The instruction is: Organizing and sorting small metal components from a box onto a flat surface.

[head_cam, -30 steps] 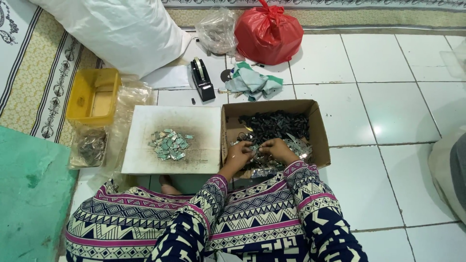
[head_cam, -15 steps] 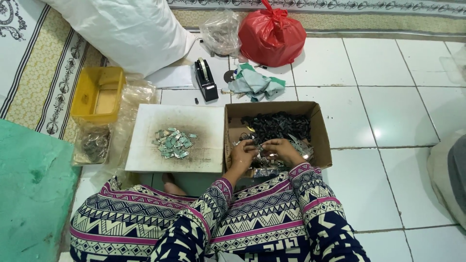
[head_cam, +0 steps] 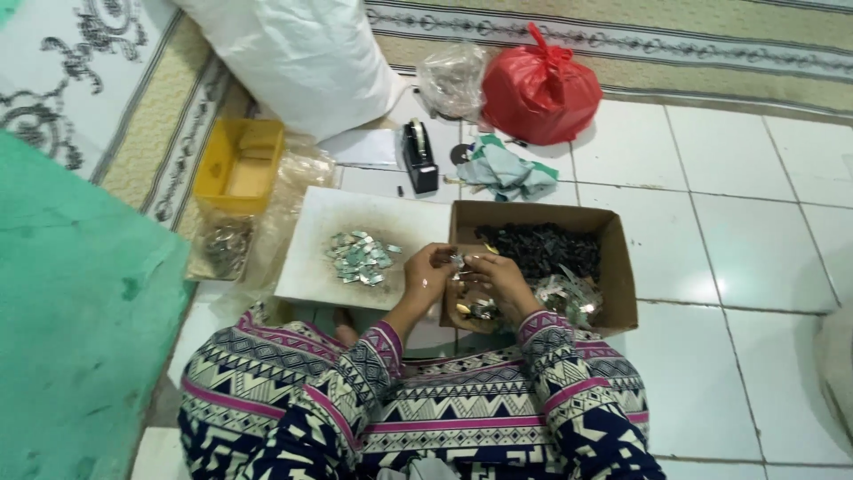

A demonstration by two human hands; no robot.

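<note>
A yellow tray [head_cam: 238, 165] is set at the left, a white board [head_cam: 320, 227] with shiny bits [head_cam: 360, 259] beside it, a red bag [head_cam: 539, 87] behind. Over the cardboard box [head_cam: 622, 267], the left hand [head_cam: 428, 275] and right hand [head_cam: 498, 273] are pinched, seemingly on one small silvery piece [head_cam: 458, 260], raised higher than before.

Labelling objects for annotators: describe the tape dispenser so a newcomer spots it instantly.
Start at the knotted red plastic bag on the white tiled floor. Left of it, beyond the open brown cardboard box, stands the black tape dispenser. It is the only dark, narrow, hard object there, beside crumpled green-and-white cloth.
</note>
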